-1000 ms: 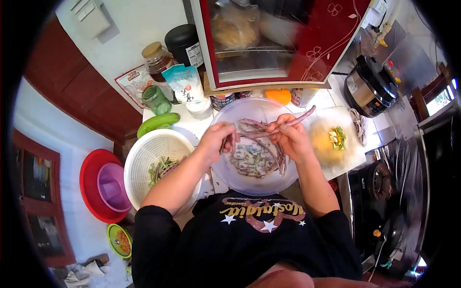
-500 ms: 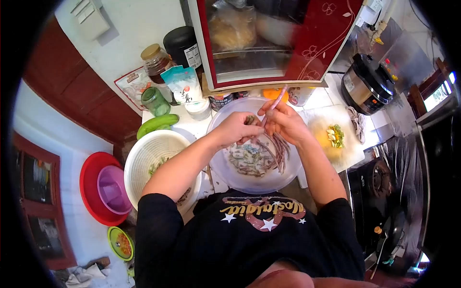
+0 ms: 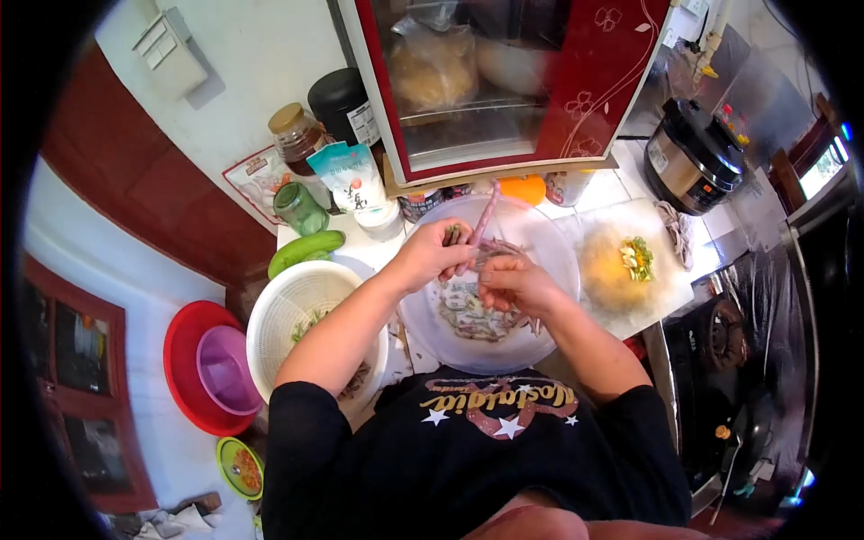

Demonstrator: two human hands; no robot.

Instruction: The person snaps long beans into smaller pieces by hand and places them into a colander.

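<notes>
A mottled purple long bean (image 3: 484,219) stands up slantwise from my left hand (image 3: 434,254), whose fingers are closed around its lower part. Short bean pieces also show in that grip. Just to the right, my right hand (image 3: 518,284) is curled with thumb and fingertips pressed together; whatever it pinches is too small to make out. Both hands are over a large translucent plastic basin (image 3: 560,236). Broken bean pieces (image 3: 477,322) lie in the basin, and more whole long beans (image 3: 500,247) show behind and beneath my right hand.
Left of the basin is a white colander (image 3: 273,301) holding bean pieces, with a green gourd (image 3: 306,253) behind it. A cutting board (image 3: 661,292) bears chopped greens and garlic (image 3: 637,261). A red-framed cabinet (image 3: 589,81) and a rice cooker (image 3: 693,157) stand at the back.
My right hand has come down and toward me, off the bean's upper part. The bean now stays in my left hand, tilted up. The whole view has shifted slightly.
</notes>
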